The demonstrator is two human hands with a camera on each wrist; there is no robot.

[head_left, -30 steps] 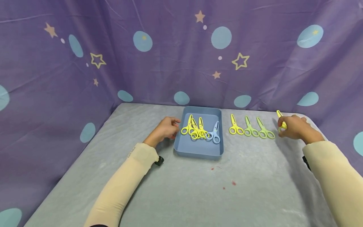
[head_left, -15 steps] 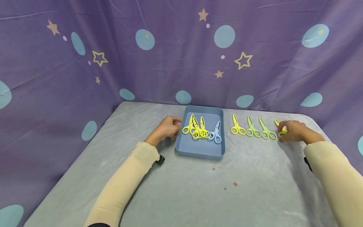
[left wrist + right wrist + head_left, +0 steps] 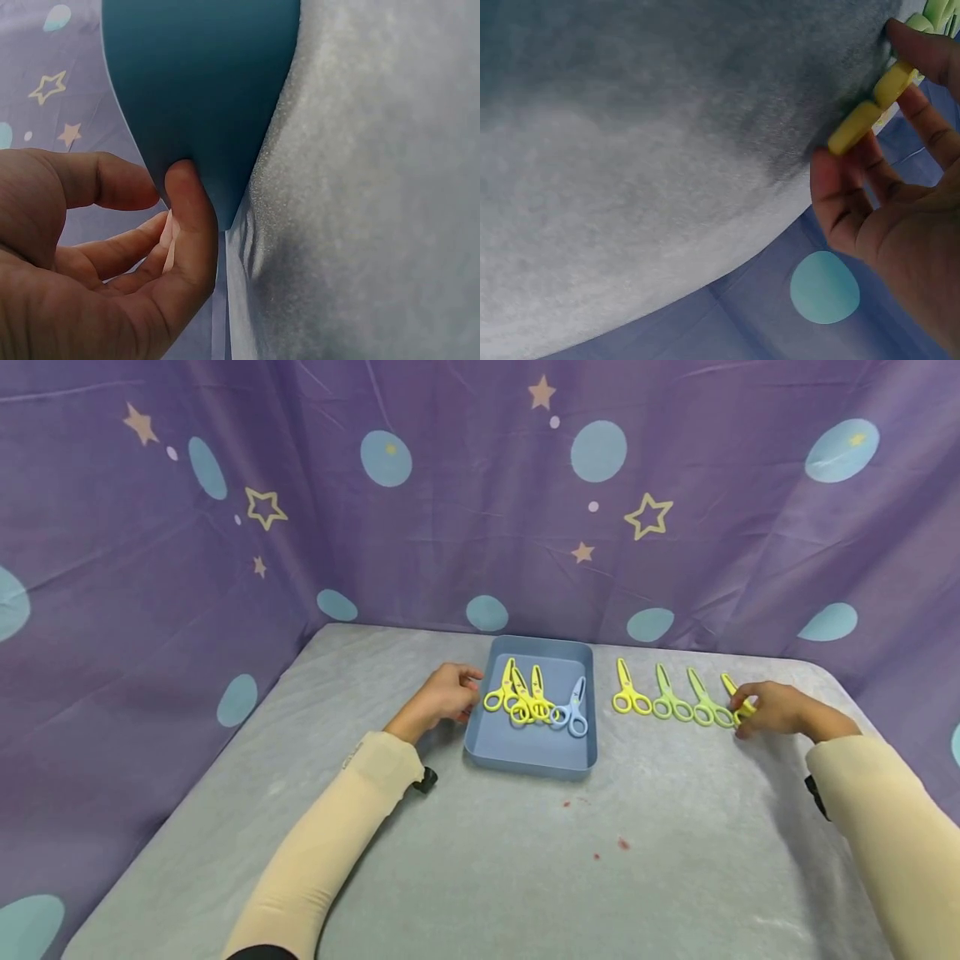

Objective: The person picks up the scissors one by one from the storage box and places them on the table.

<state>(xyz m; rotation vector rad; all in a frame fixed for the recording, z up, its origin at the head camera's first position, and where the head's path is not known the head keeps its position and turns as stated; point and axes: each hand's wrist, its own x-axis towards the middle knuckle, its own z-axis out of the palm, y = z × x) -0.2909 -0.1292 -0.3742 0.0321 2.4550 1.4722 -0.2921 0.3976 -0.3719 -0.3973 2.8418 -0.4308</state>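
Observation:
A blue-grey tray (image 3: 531,758) holds several yellow scissors (image 3: 519,697) and one pair of light blue scissors (image 3: 576,710). At the tray's left wall my left hand (image 3: 448,692) pinches the edge; in the left wrist view the thumb (image 3: 187,195) lies against the outer wall, with the index fingertip at the rim. At the far right, my right hand (image 3: 776,708) holds yellow scissors (image 3: 731,687) by the handles, flat on the table. The right wrist view shows their finger loops (image 3: 855,127) between thumb and fingers. The hand partly hides the scissors in the head view.
Between tray and right hand, yellow scissors (image 3: 628,693) and two pairs of green scissors (image 3: 669,695) lie in a row, blades pointing away. A grey cloth covers the table (image 3: 480,860). Purple curtains (image 3: 465,527) stand behind and to the left.
My right hand has lowered the yellow scissors and drawn them slightly left, beside the green ones. The left hand stays at the tray's edge. The head view shifted slightly.

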